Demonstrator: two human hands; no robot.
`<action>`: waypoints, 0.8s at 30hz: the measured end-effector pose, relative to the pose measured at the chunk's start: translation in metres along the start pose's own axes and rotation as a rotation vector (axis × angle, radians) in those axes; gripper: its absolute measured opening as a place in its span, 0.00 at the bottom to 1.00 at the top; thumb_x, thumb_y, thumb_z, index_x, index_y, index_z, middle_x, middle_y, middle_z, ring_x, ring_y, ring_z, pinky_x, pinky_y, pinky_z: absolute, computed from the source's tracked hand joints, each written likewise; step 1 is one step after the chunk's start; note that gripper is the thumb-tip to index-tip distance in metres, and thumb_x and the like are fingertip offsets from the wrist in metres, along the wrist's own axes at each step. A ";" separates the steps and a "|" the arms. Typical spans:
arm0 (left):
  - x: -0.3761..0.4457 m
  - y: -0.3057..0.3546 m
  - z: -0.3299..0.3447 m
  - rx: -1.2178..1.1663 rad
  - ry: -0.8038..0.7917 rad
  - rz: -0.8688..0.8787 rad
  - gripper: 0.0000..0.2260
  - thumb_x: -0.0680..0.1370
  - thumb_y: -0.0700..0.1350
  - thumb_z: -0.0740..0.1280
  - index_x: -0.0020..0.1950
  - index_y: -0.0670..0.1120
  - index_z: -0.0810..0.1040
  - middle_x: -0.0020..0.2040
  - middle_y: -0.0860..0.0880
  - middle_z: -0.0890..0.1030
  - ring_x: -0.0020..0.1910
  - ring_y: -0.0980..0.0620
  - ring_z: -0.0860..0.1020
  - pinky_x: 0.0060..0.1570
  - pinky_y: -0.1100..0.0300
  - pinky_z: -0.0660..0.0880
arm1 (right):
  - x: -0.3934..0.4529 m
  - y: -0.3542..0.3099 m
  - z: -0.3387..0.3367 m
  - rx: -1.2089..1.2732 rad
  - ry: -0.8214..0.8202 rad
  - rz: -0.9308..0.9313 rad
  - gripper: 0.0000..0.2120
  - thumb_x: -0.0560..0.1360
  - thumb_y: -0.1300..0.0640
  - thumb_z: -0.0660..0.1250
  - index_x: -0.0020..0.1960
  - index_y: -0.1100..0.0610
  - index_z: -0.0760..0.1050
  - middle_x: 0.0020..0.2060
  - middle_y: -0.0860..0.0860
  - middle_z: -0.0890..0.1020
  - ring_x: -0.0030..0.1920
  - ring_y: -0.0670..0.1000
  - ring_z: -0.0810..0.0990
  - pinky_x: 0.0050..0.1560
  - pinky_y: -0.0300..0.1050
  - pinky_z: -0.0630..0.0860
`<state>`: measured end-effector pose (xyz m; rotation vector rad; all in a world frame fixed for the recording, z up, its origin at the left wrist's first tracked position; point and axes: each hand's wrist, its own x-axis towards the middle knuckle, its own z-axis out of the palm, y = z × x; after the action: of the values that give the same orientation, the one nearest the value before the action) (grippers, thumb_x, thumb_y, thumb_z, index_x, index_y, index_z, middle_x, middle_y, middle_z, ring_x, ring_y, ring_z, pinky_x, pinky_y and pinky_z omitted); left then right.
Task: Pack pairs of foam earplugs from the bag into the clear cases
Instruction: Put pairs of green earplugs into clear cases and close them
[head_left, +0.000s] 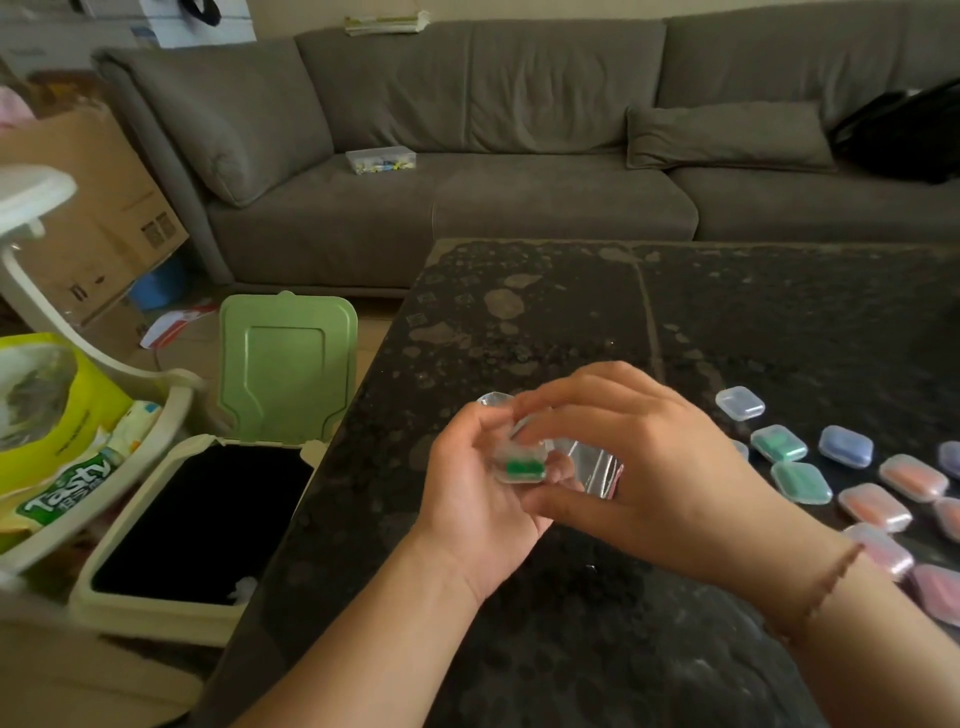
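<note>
My left hand (475, 488) holds a small clear case (519, 465) with green earplugs (524, 469) inside it, above the dark table (571, 322). My right hand (644, 467) curls over the case from the right, its fingertips on the lid and its thumb below. A clear plastic bag (595, 462) lies crumpled on the table just behind my hands. To the right lie several closed cases with green (779, 442), blue (845, 447) and orange (913, 477) earplugs, and one empty clear case (740, 403).
An open bin with a green lid (287, 370) stands left of the table. A rack with a yellow snack bag (62, 441) is at far left. A grey sofa (467, 135) runs behind the table, with a small clear box (381, 159) on its seat.
</note>
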<state>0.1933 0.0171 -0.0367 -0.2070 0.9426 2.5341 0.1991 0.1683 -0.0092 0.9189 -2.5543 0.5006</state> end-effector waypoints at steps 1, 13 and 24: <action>0.000 0.001 0.000 -0.038 -0.014 -0.004 0.12 0.75 0.45 0.62 0.53 0.43 0.80 0.43 0.44 0.80 0.38 0.49 0.76 0.41 0.55 0.73 | -0.001 0.000 0.003 -0.006 0.019 -0.036 0.17 0.70 0.37 0.67 0.54 0.44 0.80 0.57 0.39 0.79 0.59 0.47 0.76 0.52 0.49 0.77; 0.001 0.002 -0.003 -0.238 -0.157 -0.094 0.21 0.71 0.40 0.60 0.62 0.45 0.77 0.54 0.37 0.82 0.47 0.39 0.84 0.44 0.47 0.82 | -0.001 -0.001 0.025 -0.217 0.426 -0.266 0.05 0.74 0.55 0.69 0.41 0.51 0.83 0.43 0.46 0.85 0.47 0.56 0.82 0.48 0.53 0.73; 0.002 -0.002 0.000 -0.124 -0.183 -0.196 0.15 0.81 0.46 0.59 0.66 0.43 0.73 0.51 0.38 0.81 0.49 0.42 0.82 0.47 0.50 0.83 | -0.013 0.003 0.035 -0.245 0.587 -0.265 0.07 0.72 0.54 0.74 0.39 0.57 0.84 0.36 0.49 0.84 0.43 0.54 0.84 0.51 0.53 0.74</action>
<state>0.1925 0.0192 -0.0380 -0.0963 0.6618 2.3848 0.1984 0.1610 -0.0462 0.8492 -1.8838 0.3092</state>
